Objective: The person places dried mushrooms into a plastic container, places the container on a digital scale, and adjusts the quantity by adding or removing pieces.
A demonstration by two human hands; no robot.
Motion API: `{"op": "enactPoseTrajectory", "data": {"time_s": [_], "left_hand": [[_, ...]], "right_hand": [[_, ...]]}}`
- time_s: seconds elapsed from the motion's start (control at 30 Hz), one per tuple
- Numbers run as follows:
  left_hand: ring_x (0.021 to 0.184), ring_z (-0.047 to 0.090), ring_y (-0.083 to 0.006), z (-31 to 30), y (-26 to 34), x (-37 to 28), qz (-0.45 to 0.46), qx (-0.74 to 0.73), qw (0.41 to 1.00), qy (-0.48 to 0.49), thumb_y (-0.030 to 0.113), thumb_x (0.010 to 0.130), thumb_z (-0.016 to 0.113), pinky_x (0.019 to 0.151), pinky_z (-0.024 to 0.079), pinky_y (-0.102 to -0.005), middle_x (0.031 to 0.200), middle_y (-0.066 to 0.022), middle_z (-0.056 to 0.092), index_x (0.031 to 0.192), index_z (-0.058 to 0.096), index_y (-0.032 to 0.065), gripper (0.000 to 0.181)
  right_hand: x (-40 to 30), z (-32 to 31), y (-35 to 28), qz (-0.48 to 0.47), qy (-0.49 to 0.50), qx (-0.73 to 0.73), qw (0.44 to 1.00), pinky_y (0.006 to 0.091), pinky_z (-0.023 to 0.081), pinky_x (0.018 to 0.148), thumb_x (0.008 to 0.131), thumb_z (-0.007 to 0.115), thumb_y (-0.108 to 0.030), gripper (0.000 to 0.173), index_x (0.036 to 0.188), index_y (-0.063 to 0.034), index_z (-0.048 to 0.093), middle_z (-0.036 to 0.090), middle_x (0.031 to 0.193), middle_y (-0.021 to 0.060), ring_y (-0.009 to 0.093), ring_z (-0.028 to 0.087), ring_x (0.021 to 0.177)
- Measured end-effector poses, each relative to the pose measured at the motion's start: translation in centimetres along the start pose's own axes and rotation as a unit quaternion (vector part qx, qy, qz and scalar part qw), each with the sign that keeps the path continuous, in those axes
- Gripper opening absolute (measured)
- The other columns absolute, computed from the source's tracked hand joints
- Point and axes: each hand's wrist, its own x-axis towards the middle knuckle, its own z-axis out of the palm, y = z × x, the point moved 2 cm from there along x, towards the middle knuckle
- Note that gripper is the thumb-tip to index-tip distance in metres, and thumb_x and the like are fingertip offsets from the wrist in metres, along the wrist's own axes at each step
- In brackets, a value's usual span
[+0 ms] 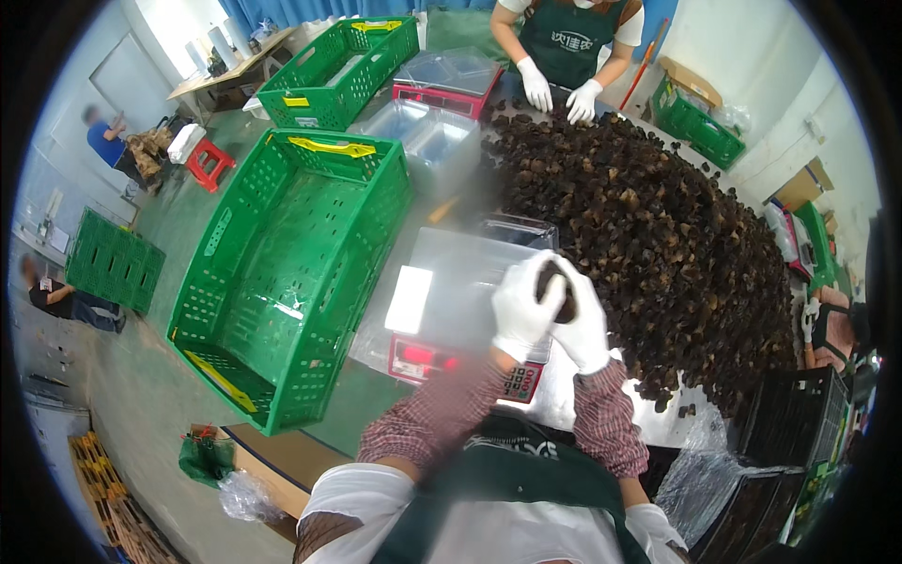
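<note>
My left hand (521, 310), in a white glove, meets my right hand (583, 321), gloved alike, over the right part of a red digital scale (458, 282). Both sets of fingers close around some dark brown pieces (566, 310), which look like mushrooms and are mostly hidden by the gloves. Just right of my hands lies a large heap of similar dark brown pieces (655, 233). A clear plastic tray (525, 227) stands beyond my hands, at the heap's near-left edge. The scale's red display is lit but blurred.
A large green plastic crate (282, 247) is left of the scale. Behind it are another green crate (345, 70), clear plastic containers (437, 141) and a second red scale (447, 77). Across the table, a co-worker's gloved hands (557, 92) touch the heap. Black crates (789, 416) stand at right.
</note>
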Motion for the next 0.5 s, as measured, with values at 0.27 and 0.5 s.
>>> {"op": "enactPoseTrajectory", "data": {"time_s": [0.27,0.5], "left_hand": [[0.129,0.044,-0.0369,-5.9,-9.1,-3.0,0.026,0.122,0.974,-0.19,0.023,0.087,0.065,0.111,0.031,-0.0482,0.132,-0.0193,0.053,0.127,0.057,0.0023,0.045],[0.098,0.062,-0.0362,-17.0,-13.7,0.0,-0.135,0.358,0.909,-0.163,0.022,0.081,0.076,0.082,0.05,-0.0455,0.108,-0.0179,0.063,0.142,0.045,0.002,0.071]], "right_hand": [[-1.1,8.0,1.2,0.031,-0.168,-0.268,0.948,0.0491,0.038,0.106,0.07,0.081,-0.032,0.094,0.15,-0.0103,0.035,0.034,0.153,0.0159,0.037,0.047,0.125],[-1.3,4.1,0.3,0.005,-0.151,-0.277,0.949,0.0473,0.032,0.111,0.075,0.076,-0.055,0.096,0.15,-0.0107,0.036,0.04,0.15,0.0165,0.035,0.045,0.131]]}}
